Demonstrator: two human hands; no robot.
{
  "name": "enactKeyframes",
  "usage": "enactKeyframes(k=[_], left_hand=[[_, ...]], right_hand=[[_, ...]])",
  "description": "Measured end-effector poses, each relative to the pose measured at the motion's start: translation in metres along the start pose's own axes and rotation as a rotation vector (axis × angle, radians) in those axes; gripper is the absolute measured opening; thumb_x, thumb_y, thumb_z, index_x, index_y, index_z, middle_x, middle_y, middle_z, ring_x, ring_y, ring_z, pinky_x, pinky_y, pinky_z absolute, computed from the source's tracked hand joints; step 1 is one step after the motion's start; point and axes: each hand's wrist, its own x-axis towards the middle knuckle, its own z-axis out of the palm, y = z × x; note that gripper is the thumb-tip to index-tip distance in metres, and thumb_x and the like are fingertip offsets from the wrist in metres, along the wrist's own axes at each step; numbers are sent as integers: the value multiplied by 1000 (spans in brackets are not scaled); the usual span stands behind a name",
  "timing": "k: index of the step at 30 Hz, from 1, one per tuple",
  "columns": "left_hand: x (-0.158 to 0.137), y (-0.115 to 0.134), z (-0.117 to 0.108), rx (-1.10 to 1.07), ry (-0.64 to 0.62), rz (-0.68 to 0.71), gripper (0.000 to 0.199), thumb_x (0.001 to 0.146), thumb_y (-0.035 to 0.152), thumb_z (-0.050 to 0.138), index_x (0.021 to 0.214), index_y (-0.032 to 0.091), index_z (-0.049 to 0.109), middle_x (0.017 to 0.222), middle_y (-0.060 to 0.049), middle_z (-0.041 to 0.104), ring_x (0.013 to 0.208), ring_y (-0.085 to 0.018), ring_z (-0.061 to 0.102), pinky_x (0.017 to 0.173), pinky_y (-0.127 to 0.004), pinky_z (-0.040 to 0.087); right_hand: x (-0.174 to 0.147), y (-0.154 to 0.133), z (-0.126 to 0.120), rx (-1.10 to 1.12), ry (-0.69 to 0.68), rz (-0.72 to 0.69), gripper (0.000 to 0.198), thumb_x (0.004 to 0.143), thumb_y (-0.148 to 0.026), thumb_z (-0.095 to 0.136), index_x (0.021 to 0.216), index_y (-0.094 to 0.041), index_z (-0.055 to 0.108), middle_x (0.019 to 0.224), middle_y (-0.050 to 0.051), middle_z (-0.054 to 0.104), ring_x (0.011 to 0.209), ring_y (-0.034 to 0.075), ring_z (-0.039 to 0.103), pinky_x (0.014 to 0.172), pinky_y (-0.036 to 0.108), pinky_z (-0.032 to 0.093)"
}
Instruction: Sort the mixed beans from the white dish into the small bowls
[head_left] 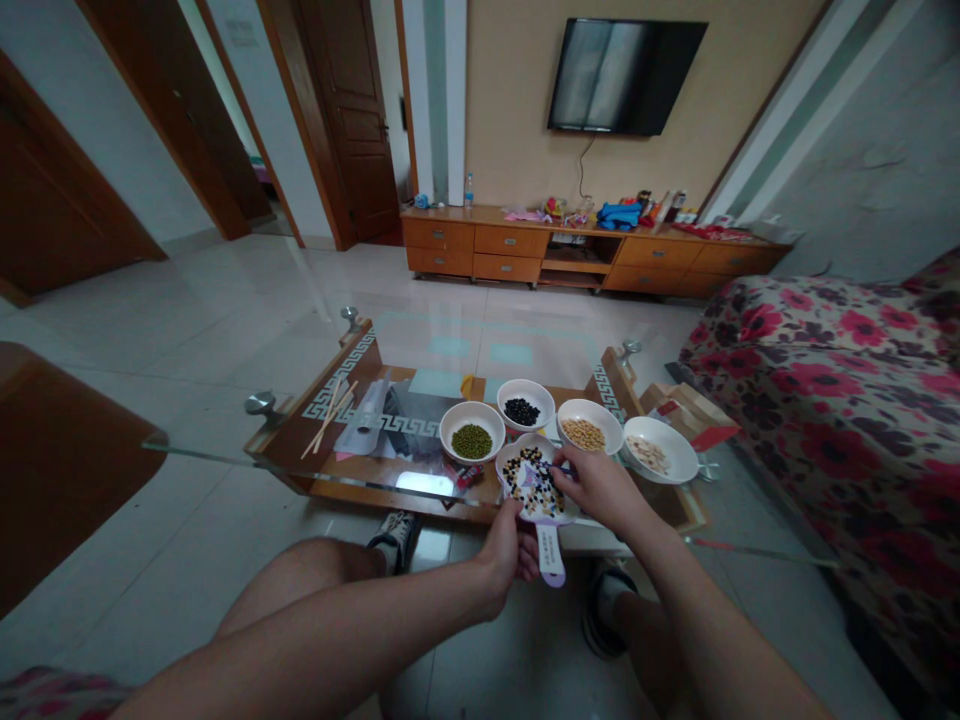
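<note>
My left hand grips a white, petal-edged hand fan from below and at its left edge, close to the short labelled handle. Black, yellow and pale beans lie scattered over its face. Above the fan's right side, my right hand has thumb and fingers pinched together; a small dark bit shows at the fingertips, too small to name. Behind the fan stand white bowls: one with green beans, one with black beans, one with yellow beans, and one with pale flat pieces.
The bowls rest on a glass-topped coffee table. Wooden chopsticks and a clear plastic wrapper are at its left. A brown paper bag is at the right, near a flowered sofa. A low cabinet stands against the far wall.
</note>
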Motion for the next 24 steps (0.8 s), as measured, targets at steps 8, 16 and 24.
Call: enactKeyframes(k=[8,16,24], left_hand=[[-1,0,1,-13,7,3,56,93,47,19,64,16,55,46,0,49,37,-11,41,47,-25,21],[-3,0,1,-5,-1,3,58,93,48,19,63,15,56,48,-1,51,39,-11,43,48,-25,23],[-1,-2,-1,-13,-11,8,57,93,50,21,65,15,56,48,-1,51,38,-11,43,48,-25,23]], right_hand=[[0,-1,-1,-17,-29,8,22,89,-38,50,93,-22,65,83,5,71,71,15,62,58,23,30],[0,-1,0,-57,-24,6,23,90,-38,49,94,-23,66,85,4,72,73,16,63,59,23,32],[1,-1,0,-77,-25,2,24,91,-40,49,95,-24,67,88,5,72,78,17,65,60,24,34]])
